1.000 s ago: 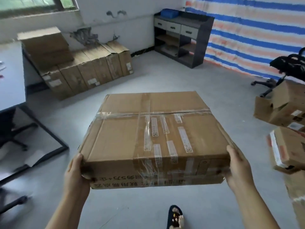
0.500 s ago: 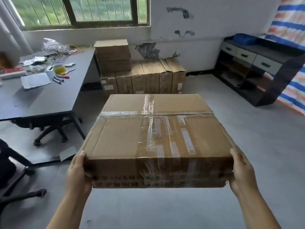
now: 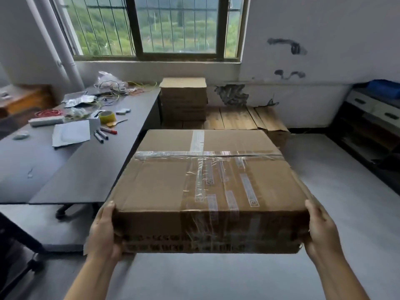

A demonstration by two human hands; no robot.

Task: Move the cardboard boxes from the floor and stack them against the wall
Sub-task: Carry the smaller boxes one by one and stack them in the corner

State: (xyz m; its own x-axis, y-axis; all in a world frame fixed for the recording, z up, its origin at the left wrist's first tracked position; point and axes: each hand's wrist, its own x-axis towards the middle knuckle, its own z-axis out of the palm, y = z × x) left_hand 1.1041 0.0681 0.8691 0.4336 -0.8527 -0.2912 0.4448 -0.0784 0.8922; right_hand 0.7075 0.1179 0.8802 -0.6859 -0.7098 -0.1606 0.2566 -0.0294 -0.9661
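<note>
Soft daylight enters through the barred window [image 3: 181,27], leaving the room beneath it dim. Straight lines far from the window bow, and detail there smears softly.

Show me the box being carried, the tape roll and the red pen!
Box [image 3: 173,187], head view, bare cardboard of its top face.
Tape roll [image 3: 107,117], head view, its yellowish outer side.
Red pen [image 3: 108,130], head view, middle of its barrel.

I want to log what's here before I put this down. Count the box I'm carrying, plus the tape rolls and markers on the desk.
Carried box: 1
Tape roll: 1
Markers: 3
Total: 5
</note>
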